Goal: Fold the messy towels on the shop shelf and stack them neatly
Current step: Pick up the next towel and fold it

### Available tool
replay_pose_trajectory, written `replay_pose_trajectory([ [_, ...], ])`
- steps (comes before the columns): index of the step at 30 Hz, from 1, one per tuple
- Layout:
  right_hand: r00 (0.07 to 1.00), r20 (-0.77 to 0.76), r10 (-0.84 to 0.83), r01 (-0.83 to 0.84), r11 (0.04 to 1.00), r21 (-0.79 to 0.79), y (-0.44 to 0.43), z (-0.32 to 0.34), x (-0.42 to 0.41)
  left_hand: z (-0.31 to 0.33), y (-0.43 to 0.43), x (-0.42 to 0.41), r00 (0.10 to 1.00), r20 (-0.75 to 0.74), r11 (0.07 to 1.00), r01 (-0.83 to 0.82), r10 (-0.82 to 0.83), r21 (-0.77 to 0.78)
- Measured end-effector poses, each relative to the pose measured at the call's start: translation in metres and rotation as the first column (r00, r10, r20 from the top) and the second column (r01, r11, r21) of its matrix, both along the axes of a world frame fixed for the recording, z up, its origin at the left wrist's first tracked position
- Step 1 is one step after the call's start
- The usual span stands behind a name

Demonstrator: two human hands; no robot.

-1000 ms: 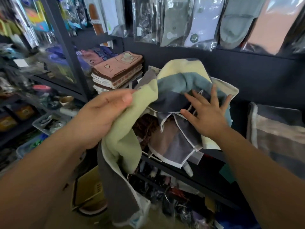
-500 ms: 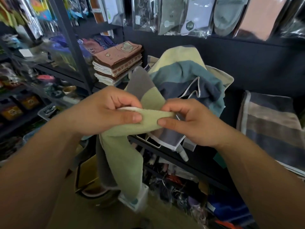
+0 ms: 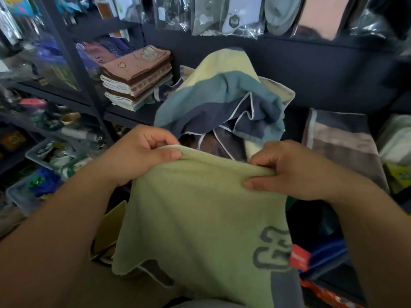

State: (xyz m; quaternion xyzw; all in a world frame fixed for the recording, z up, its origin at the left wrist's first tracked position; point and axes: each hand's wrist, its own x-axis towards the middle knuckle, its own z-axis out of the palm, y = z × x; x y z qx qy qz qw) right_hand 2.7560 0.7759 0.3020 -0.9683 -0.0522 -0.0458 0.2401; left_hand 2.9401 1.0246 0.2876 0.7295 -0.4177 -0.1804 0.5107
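A light green towel with a grey printed mark and a grey band hangs spread in front of me. My left hand pinches its upper left edge and my right hand pinches its upper right edge, both with thumbs on the near side. Behind it on the dark shelf lies a messy heap of towels, striped cream, teal and navy with white piping, over brown ones. A neat stack of folded pink and brown towels stands on the shelf at the left.
A folded grey and brown striped towel lies on the shelf at the right. Packaged goods hang along the wall above. Left shelves hold baskets of small items. A cardboard box and bright packets sit low down.
My right hand left the towel heap and took the green towel's edge beside my left hand. Both hands then moved apart, spreading the towel flat.
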Motion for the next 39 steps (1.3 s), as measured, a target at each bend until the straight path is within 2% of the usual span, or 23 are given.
replay_pose_trajectory([
  [4, 0.969, -0.148, -0.197, 0.214, 0.970, 0.113, -0.025, -0.030, -0.018, -0.018, -0.012, 0.009, 0.991, 0.003, 0.991, -0.134, 0.134, 0.032],
  [7, 0.945, -0.148, -0.293, 0.323, 0.910, 0.259, -0.042, -0.040, -0.047, -0.039, -0.016, 0.021, 0.977, 0.100, 0.978, -0.197, 0.189, 0.075],
  [10, 0.918, -0.036, -0.396, 0.386, 0.867, 0.314, -0.057, -0.045, -0.071, -0.054, -0.026, 0.027, 0.943, 0.314, 0.966, -0.176, 0.110, 0.190],
  [12, 0.899, 0.032, -0.437, 0.407, 0.859, 0.312, -0.067, -0.040, -0.084, -0.058, -0.037, 0.029, 0.907, 0.418, 0.965, -0.157, 0.056, 0.211],
  [16, 0.858, -0.020, -0.514, 0.475, 0.778, 0.411, -0.079, -0.027, -0.106, -0.065, -0.059, 0.035, 0.843, 0.537, 0.960, -0.163, 0.015, 0.229],
  [17, 0.852, -0.051, -0.521, 0.490, 0.758, 0.431, -0.080, -0.026, -0.111, -0.070, -0.064, 0.034, 0.855, 0.518, 0.959, -0.168, 0.026, 0.229],
  [18, 0.843, -0.076, -0.533, 0.513, 0.751, 0.416, -0.082, -0.028, -0.116, -0.073, -0.068, 0.031, 0.902, 0.425, 0.962, -0.175, 0.072, 0.208],
  [19, 0.829, -0.092, -0.552, 0.542, 0.752, 0.375, -0.082, -0.030, -0.121, -0.077, -0.071, 0.027, 0.955, 0.265, 0.970, -0.181, 0.134, 0.162],
  [21, 0.776, -0.081, -0.625, 0.626, 0.749, 0.219, -0.085, -0.037, -0.132, -0.081, -0.074, 0.021, 0.972, -0.012, 0.970, -0.232, 0.233, 0.071],
  [22, 0.742, -0.054, -0.668, 0.669, 0.733, 0.123, -0.088, -0.042, -0.138, -0.083, -0.073, 0.020, 0.975, -0.047, 0.975, -0.217, 0.219, 0.055],
  [24, 0.655, 0.026, -0.756, 0.755, 0.655, 0.026, -0.088, -0.047, -0.147, -0.083, -0.070, 0.021, 0.995, 0.022, 0.991, -0.094, 0.093, 0.093],
  [27, 0.494, 0.150, -0.856, 0.861, 0.506, 0.050, -0.087, -0.046, -0.155, -0.078, -0.072, 0.027, 0.993, 0.063, 0.962, 0.084, -0.103, 0.259],
  [30, 0.375, 0.213, -0.902, 0.920, 0.390, 0.034, -0.095, -0.051, -0.164, -0.079, -0.082, 0.036, 0.966, 0.152, 0.905, 0.134, -0.210, 0.404],
  [32, 0.311, 0.197, -0.930, 0.945, 0.324, 0.037, -0.102, -0.059, -0.174, -0.086, -0.086, 0.044, 0.950, 0.216, 0.885, 0.109, -0.227, 0.452],
  [35, 0.238, 0.123, -0.964, 0.970, 0.243, 0.028, -0.111, -0.070, -0.193, -0.102, -0.081, 0.052, 0.975, 0.121, 0.850, 0.099, -0.187, 0.517],
  [39, 0.190, 0.023, -0.982, 0.982, 0.189, -0.006, -0.123, -0.095, -0.229, -0.124, -0.066, 0.053, 0.994, 0.053, 0.808, 0.043, -0.091, 0.588],
])
